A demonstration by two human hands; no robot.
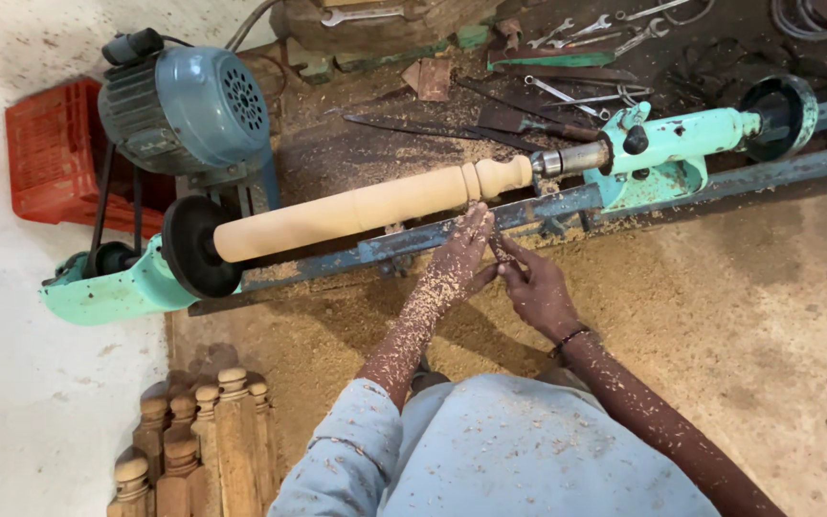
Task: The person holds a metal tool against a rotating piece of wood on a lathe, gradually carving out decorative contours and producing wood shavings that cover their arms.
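We're in a woodturning workshop: a wood lathe (567,201) with a pale spindle (366,206) mounted and a blue motor (189,105) sits low over a sawdust-covered floor (720,287). Wrenches (586,33) and chisels (452,129) lie behind it, finished turned posts (193,445) stacked nearby.

Packages: I see none, only a red plastic crate (45,158) at the far left on the floor.
Labels: I spot none.
Signs: none.
Screens: none.
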